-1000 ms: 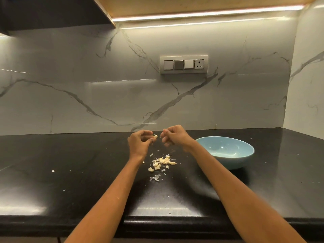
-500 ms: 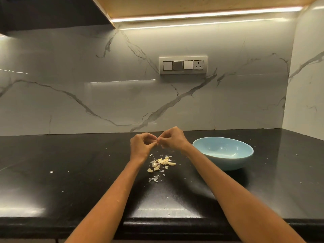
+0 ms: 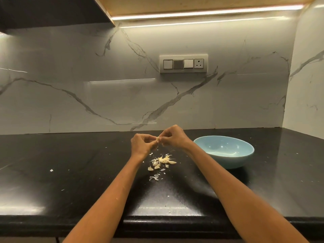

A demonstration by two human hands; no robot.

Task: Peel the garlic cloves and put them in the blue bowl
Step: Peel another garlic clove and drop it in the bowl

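Observation:
A small pale garlic clove (image 3: 158, 138) is held up above the black counter (image 3: 70, 172), pinched between my left hand (image 3: 142, 145) and my right hand (image 3: 172, 137), whose fingertips meet on it. Below the hands lies a little heap of garlic cloves (image 3: 164, 161) mixed with papery skins. A loose piece of skin (image 3: 154, 177) lies nearer to me. The blue bowl (image 3: 226, 161) stands to the right of my right wrist, and nothing shows inside it.
The marble wall with a switch plate (image 3: 183, 63) rises behind the counter, and a side wall closes the right corner. Tiny white skin flecks (image 3: 51, 170) dot the counter on the left. The counter's front edge (image 3: 166, 223) runs under my forearms.
My two hands have come together, from a small gap to touching on the clove. They have also risen slightly.

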